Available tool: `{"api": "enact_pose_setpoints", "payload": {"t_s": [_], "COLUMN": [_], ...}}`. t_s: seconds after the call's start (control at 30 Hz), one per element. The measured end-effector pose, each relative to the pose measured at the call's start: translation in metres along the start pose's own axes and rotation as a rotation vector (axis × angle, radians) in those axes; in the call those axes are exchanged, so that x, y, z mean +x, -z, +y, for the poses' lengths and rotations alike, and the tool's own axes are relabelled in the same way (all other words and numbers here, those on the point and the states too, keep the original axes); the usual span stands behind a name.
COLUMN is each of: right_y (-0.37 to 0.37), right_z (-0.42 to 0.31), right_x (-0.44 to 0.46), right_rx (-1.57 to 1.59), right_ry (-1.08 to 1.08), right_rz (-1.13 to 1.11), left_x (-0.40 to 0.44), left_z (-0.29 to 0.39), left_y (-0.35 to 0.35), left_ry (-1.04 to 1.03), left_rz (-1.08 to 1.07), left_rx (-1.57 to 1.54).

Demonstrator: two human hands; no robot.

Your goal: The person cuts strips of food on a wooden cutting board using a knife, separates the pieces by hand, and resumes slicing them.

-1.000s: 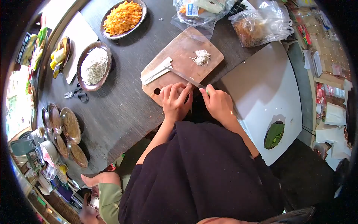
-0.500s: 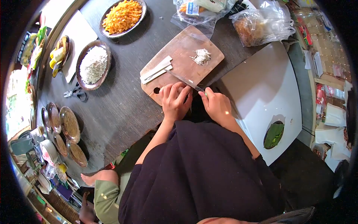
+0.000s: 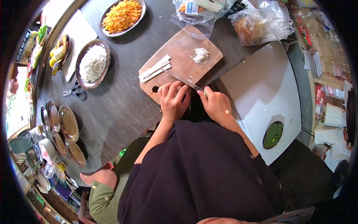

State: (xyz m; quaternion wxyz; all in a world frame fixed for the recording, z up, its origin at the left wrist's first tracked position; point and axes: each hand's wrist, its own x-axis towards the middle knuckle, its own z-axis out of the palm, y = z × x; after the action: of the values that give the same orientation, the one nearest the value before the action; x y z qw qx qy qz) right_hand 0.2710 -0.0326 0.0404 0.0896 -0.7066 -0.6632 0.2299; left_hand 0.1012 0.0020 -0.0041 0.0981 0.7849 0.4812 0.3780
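Note:
A wooden cutting board (image 3: pixel 179 44) lies at the table's near edge. My right hand (image 3: pixel 216 104) is closed round the handle of a knife (image 3: pixel 183 79), its blade reaching left across the board. Beside the blade, my left hand (image 3: pixel 173 98) has its fingers curled and pressed down at the board's near edge; what lies under them is hidden. Pale flat strips (image 3: pixel 156 69) rest at the board's left end, near the knife tip. Toward the right sits a small heap of thin white shreds (image 3: pixel 200 56). A couple of loose slivers lie by the blade.
Bowls of white shreds (image 3: pixel 93 63) and chopped orange pieces (image 3: pixel 123 16) stand left, with scissors (image 3: pixel 76 92) and several brown plates (image 3: pixel 68 123) nearby. Plastic bags (image 3: pixel 261 26) lie at the back. A white surface (image 3: pixel 257 93) is right; another person's leg (image 3: pixel 102 194) is lower left.
The knife and both hands have barely shifted. Another small white sliver shows beside the blade. The other person's leg has moved slightly left.

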Motion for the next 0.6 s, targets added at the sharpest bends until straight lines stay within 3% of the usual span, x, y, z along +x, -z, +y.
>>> {"api": "enact_pose_setpoints", "payload": {"t_s": [0.6], "right_y": [-0.0014], "right_z": [-0.0002], "right_x": [-0.0014], "right_rx": [0.006], "right_ry": [0.046], "right_rz": [0.039], "left_x": [0.0006], "left_z": [0.0008], "left_y": [0.0012], "left_ry": [0.030], "left_rz": [-0.006], "left_rx": [-0.015]}}
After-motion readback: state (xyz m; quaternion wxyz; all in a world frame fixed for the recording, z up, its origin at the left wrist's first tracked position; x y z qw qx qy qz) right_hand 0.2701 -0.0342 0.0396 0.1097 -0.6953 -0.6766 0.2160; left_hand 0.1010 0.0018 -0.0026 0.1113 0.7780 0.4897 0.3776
